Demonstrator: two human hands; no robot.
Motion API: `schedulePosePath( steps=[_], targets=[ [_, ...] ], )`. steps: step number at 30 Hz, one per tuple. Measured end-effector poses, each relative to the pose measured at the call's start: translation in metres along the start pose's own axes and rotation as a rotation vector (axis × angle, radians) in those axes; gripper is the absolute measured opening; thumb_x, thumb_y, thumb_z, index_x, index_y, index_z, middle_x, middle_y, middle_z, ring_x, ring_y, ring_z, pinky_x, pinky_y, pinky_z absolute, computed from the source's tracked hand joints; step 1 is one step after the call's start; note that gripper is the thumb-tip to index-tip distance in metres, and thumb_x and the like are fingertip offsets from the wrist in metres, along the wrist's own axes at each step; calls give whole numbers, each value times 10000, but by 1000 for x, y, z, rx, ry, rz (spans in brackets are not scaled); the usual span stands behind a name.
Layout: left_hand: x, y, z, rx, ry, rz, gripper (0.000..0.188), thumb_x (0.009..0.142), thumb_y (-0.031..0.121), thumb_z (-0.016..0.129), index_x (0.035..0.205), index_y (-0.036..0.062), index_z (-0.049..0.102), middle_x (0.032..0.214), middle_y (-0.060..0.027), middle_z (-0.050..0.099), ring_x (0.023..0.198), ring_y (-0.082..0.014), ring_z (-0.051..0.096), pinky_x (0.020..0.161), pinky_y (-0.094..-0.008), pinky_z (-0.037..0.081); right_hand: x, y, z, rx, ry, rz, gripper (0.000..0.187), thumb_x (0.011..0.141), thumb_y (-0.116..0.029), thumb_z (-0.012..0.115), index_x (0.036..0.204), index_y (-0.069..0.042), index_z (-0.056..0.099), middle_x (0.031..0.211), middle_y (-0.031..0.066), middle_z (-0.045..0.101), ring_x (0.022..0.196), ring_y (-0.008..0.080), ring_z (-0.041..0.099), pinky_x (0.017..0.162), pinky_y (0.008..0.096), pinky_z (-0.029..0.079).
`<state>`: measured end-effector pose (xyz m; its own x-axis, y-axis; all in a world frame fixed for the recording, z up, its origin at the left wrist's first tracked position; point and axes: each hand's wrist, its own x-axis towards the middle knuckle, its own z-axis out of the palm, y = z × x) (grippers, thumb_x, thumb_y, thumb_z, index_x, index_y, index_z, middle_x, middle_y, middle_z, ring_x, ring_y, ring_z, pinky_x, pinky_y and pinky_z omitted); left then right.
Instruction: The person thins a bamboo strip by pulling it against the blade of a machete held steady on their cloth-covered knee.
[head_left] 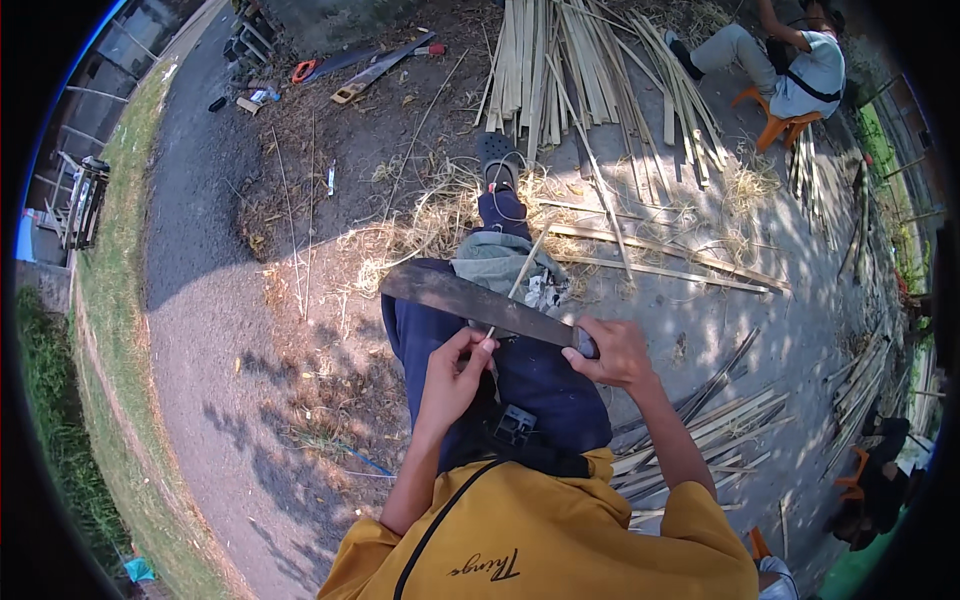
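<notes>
My right hand point(617, 352) is closed round the dark handle of a machete point(455, 302). Its broad, stained blade lies across above my lap, pointing left. My left hand point(458, 376) pinches the near end of a thin bamboo strip point(529, 262) between thumb and fingers. The strip slants up and away, passing behind the blade close to my left fingertips; whether blade and strip touch, I cannot tell. A grey-green cloth point(500, 258) is draped over my leg, beneath the strip's far part.
Many split bamboo strips point(560, 75) lie fanned out ahead, with another pile point(705, 435) at my right. Curly shavings point(430, 232) litter the ground round my foot. Handsaws point(380, 70) rest at the far left. A person point(806, 75) sits on an orange stool point(782, 122) at the far right.
</notes>
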<state>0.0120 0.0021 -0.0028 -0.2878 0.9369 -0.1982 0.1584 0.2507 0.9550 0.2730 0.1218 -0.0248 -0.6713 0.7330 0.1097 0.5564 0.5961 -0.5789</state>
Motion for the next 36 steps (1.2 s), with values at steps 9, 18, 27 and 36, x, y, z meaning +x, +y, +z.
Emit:
schedulePosePath(
  steps=[9,18,27,36],
  targets=[
    [-19,-8,-9,-401,-92,-377,217,1085,203,658,1163,13,727,708,38,525,509,-9,384,438,-234,278,15,-18,0,-22,-48,-42,470,895,-518,729,1034,-72,669,756,127,693,653,375,686,611,476,534],
    [-18,-27,4,-511,26,-303,213,1046,93,684,1219,-31,675,860,-34,656,585,-91,611,439,-233,493,14,-22,4,-38,-120,16,423,908,-468,722,1019,-72,624,720,122,665,670,391,677,622,491,510],
    [-20,-29,3,-483,65,-297,163,1041,69,678,1153,-45,710,891,-72,697,662,-126,708,428,-227,512,15,-32,-2,-23,-146,93,458,922,-499,733,1049,-66,655,725,134,675,701,378,701,669,488,527],
    [-6,-23,11,-513,52,-294,183,1048,124,689,1139,-34,681,915,-111,712,628,-142,710,399,-233,489,27,-40,10,-10,-92,159,581,877,-643,757,1002,-78,702,711,166,694,674,377,712,628,468,542]
  ],
)
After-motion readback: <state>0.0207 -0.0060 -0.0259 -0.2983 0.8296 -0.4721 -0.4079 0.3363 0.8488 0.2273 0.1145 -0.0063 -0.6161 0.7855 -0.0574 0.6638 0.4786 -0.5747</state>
